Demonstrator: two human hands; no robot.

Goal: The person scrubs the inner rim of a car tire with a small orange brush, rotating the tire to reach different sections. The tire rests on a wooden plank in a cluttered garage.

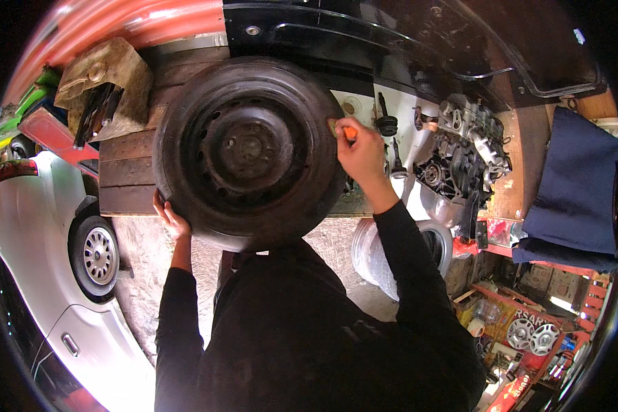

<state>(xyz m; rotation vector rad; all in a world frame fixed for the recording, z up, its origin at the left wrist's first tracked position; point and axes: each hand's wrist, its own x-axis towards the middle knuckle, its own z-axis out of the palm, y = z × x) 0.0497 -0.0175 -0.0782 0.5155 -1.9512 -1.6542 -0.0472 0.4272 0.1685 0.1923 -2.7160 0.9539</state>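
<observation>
A black tyre on a dark steel wheel rim [250, 147] stands before me, its lower part jutting over the front edge of the wooden bench [127, 172]. My left hand [173, 218] grips the tyre at its lower left, fingers against the sidewall and the palm partly hidden. At the tyre's upper right, my right hand [361, 154] is closed around a small tool with an orange handle [350, 133]. The tool's tip touches or nearly touches the tyre's edge; its exact kind is hidden by my fingers.
An engine [460, 154] and several dark metal parts [386, 125] lie right of the tyre. A worn box of tools [113, 82] sits at the left. Below are a white car [41, 233] and more tyres [374, 257]. Dark blue cloth [573, 185] hangs far right.
</observation>
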